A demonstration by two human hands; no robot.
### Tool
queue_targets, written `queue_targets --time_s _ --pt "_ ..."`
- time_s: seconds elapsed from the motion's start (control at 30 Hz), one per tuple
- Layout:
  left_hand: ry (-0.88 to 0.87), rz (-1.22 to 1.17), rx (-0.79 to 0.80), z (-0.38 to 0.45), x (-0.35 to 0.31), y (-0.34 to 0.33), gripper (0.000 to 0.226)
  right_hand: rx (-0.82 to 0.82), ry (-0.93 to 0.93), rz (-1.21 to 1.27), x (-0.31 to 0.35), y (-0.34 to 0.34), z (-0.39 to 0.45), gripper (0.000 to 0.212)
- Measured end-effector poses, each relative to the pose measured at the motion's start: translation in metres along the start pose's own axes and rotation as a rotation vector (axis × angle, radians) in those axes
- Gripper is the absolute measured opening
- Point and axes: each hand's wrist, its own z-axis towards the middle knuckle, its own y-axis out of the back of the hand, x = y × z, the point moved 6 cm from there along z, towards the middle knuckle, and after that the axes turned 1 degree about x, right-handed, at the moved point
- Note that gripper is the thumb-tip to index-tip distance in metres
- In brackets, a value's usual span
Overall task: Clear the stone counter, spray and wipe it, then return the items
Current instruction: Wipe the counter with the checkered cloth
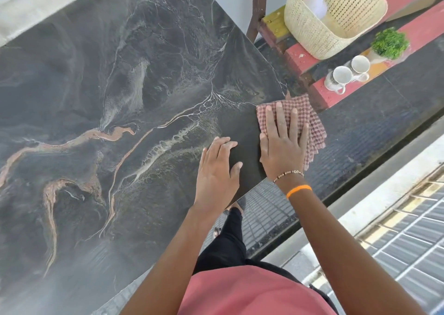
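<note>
The dark stone counter with white and copper veins fills the left of the head view and carries no items. My right hand lies flat on a red-and-white checked cloth at the counter's right edge, where the cloth hangs partly over the side. My left hand rests flat on the stone just left of it, fingers slightly spread, holding nothing. Off the counter at the upper right stand two white mugs, a small green potted plant and a cream woven basket.
The mugs, plant and basket sit on a red-and-black stepped ledge to the right of the counter. A brown post rises behind the counter's far corner. Dark floor and a grated drain lie below right.
</note>
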Motion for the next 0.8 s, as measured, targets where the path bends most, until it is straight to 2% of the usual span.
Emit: queue_targets --time_s 0.2,0.27,0.43,0.67,0.8 --pt "-0.029 0.015 0.003 0.016 -0.011 -0.008 0.036 0.07 0.223 -0.09 -0.005 -0.01 -0.045 0.054" --pt "-0.033 0.004 0.003 0.021 -0.015 -0.009 0.036 0.07 0.191 -0.081 -0.012 -0.007 -0.037 0.053" --pt "-0.045 -0.012 0.008 0.038 -0.023 -0.01 0.04 0.013 -0.022 -0.019 -0.042 0.009 0.003 0.055" --pt "-0.029 -0.012 0.015 0.045 -0.035 -0.02 0.045 0.023 -0.032 -0.071 -0.04 0.014 0.04 0.056" --pt "0.032 -0.015 -0.001 0.04 -0.041 -0.028 0.046 0.049 0.095 -0.056 -0.016 0.022 0.088 0.06"
